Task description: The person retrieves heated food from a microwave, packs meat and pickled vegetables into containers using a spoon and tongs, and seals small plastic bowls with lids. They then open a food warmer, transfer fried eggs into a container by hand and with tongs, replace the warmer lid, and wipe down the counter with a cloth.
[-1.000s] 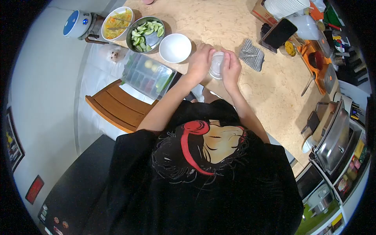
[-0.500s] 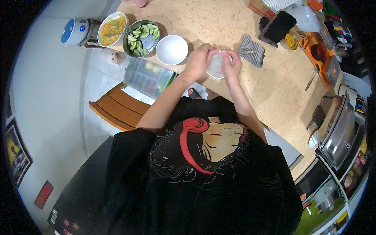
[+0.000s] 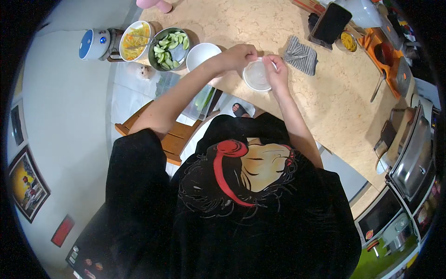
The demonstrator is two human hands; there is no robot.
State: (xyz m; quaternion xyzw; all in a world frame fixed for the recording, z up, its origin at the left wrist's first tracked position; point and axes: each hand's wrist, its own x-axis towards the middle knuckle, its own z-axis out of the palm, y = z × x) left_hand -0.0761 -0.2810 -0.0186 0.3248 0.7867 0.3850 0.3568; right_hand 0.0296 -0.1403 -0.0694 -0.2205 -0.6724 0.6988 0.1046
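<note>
A round, translucent container (image 3: 256,79) with a pale rim sits at the near edge of the table. My right hand (image 3: 277,73) grips its right side, thumb and fingers closed at the rim. My left hand (image 3: 238,57) is at the far left of that rim with curled, closed fingers; what they hold, if anything, I cannot make out. Beneath my left wrist, a white bowl (image 3: 199,55) is partly covered. Farther left stand a metal bowl of sliced green vegetable (image 3: 168,49) and a white bowl with yellow-orange shreds (image 3: 134,42).
Right of my hands lies a striped grey cloth (image 3: 301,56). A phone on a stand (image 3: 331,24) and a small container with yellow contents (image 3: 347,42) are beyond it. A wooden chair (image 3: 174,142) is below the table's left edge.
My left forearm has swung up and left, its elbow farther out, and the hand now covers part of the white bowl. My right hand stays at the container. The whole view has shifted slightly.
</note>
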